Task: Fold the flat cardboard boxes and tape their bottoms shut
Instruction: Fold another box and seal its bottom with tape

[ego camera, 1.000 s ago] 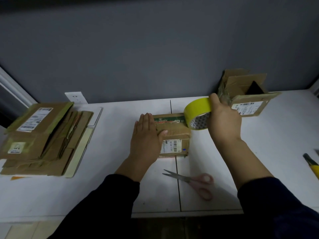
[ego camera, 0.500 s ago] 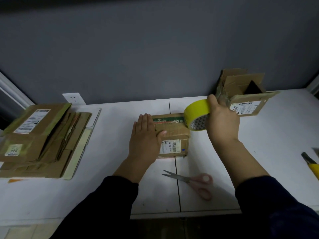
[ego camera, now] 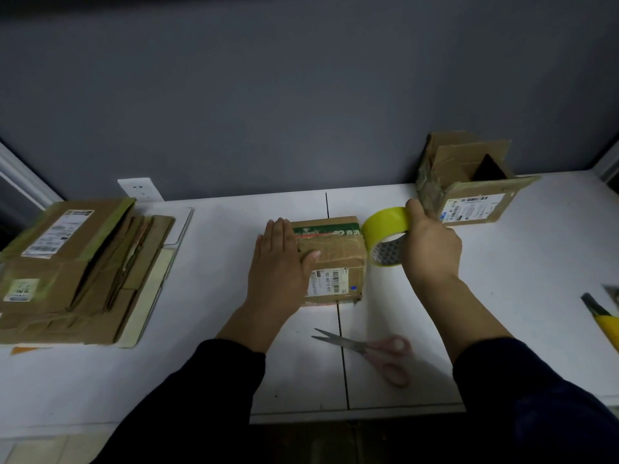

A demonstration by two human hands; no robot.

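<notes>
A small folded cardboard box (ego camera: 335, 256) sits in the middle of the white table (ego camera: 502, 296), its closed flaps facing up. My left hand (ego camera: 279, 262) presses flat on the box's left half, fingers straight. My right hand (ego camera: 430, 244) grips a yellow tape roll (ego camera: 385, 236) just off the box's right edge, thumb over the roll's top. A stack of flat cardboard boxes (ego camera: 77, 272) lies at the table's left end.
Pink-handled scissors (ego camera: 371, 349) lie near the front edge, below the box. A folded open-topped box (ego camera: 469, 185) stands at the back right against the grey wall. A yellow-handled tool (ego camera: 603, 319) lies at the right edge. A wall socket (ego camera: 140, 189) is behind the stack.
The right hand has carried the tape roll slightly right, off the box's top to just beyond its right edge. The left hand stays pressed on the box.
</notes>
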